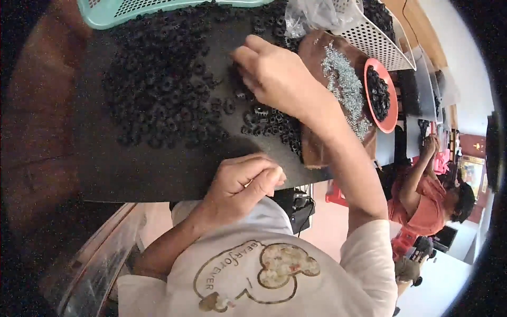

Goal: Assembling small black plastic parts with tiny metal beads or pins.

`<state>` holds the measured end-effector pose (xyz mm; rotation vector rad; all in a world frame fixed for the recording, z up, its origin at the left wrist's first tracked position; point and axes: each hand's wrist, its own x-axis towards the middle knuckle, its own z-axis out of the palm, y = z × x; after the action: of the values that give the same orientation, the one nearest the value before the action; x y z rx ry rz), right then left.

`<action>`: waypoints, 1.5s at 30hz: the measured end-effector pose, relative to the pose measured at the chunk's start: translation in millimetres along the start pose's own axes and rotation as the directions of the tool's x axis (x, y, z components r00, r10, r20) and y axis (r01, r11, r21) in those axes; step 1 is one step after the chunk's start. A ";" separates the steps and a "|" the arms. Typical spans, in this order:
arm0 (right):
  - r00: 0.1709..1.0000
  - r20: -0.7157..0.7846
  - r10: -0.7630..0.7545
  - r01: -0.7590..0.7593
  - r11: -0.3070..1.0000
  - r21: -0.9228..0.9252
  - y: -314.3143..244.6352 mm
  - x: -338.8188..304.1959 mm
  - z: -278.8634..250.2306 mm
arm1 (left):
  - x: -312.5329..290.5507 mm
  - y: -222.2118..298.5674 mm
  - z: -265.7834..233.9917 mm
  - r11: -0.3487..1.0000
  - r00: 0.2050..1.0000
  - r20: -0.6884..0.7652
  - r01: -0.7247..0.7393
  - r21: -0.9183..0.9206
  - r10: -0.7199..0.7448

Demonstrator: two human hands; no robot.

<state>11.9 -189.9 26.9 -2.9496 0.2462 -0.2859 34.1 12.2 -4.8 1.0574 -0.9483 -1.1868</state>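
Observation:
My right hand [270, 74] reaches over the dark table with its fingers curled down beside a strip of small black parts [272, 124]. Its fingertips are partly hidden, so whatever they pinch cannot be made out. Close to my body, at the table's near edge, my left hand [238, 186] is closed, thumb against the bent fingers; anything inside is covered. A wide heap of small black ring-like pieces [163, 90] spreads over the left and middle of the table. To the right, small silvery metal pieces [346, 79] lie on a brown cloth [316, 142].
An orange-red bowl [391, 122] of black parts stands right of the cloth. Behind are a white perforated basket [383, 45], a clear plastic bag [317, 18] and a green basket [97, 20]. Another person [428, 203] sits working at the far right.

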 end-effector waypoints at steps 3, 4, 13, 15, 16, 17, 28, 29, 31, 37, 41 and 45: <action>0.996 -0.087 -0.007 0.020 0.987 0.159 -3.4 -16.9 -10.2 | 0.9 2.0 -1.9 0.999 0.999 0.022 0.036 0.018 -0.037; 0.992 -0.126 0.006 0.027 0.964 0.263 -5.7 -24.0 -15.3 | 0.1 0.0 -2.4 0.999 0.999 0.026 0.036 0.017 -0.036; 0.980 -0.126 0.156 -0.054 0.810 0.584 -38.9 -97.7 -41.9 | 2.5 -10.7 3.2 0.909 0.975 -0.191 0.027 -0.415 -0.116; 0.979 -0.162 0.121 -0.001 0.803 0.596 -47.0 -106.3 -38.9 | 0.9 -10.3 3.4 0.904 0.976 -0.165 0.058 -0.425 -0.140; 0.977 -0.165 0.131 -0.001 0.785 0.619 -51.3 -109.0 -38.0 | -0.1 -10.1 2.6 0.896 0.976 -0.146 0.085 -0.437 -0.163; 0.970 -0.212 0.123 0.032 0.793 0.608 -51.4 -112.8 -32.7 | -0.7 -13.1 -2.0 0.915 0.976 -0.117 0.126 -0.382 -0.183; 0.936 -0.349 -0.038 0.109 0.976 0.186 -86.7 -120.1 -35.9 | -18.5 4.8 3.1 0.907 0.982 -0.169 0.005 -0.421 -0.084; 0.934 -0.357 -0.008 0.099 0.967 0.236 -87.6 -121.3 -37.4 | -19.3 3.3 2.6 0.894 0.985 -0.155 0.004 -0.447 -0.081; 0.931 -0.364 0.022 0.091 0.953 0.291 -86.7 -124.7 -37.9 | -19.1 5.3 5.7 0.882 0.986 -0.144 0.004 -0.471 -0.081; 0.937 -0.340 0.083 0.092 0.879 0.467 -74.8 -134.3 -34.2 | -19.6 15.6 9.4 0.908 0.978 -0.149 0.074 -0.412 -0.148; 0.926 -0.362 0.107 0.102 0.853 0.513 -80.3 -137.7 -35.1 | -19.0 12.6 10.7 0.852 0.975 -0.108 0.115 -0.511 -0.197; 0.909 -0.400 0.117 0.126 0.837 0.532 -82.0 -138.4 -35.5 | -20.4 9.7 14.6 0.778 0.980 -0.057 0.116 -0.617 -0.191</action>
<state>-117.3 -90.7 51.8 -2.2863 0.1691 -0.8418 19.5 31.0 7.7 0.6657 -0.3295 -1.4207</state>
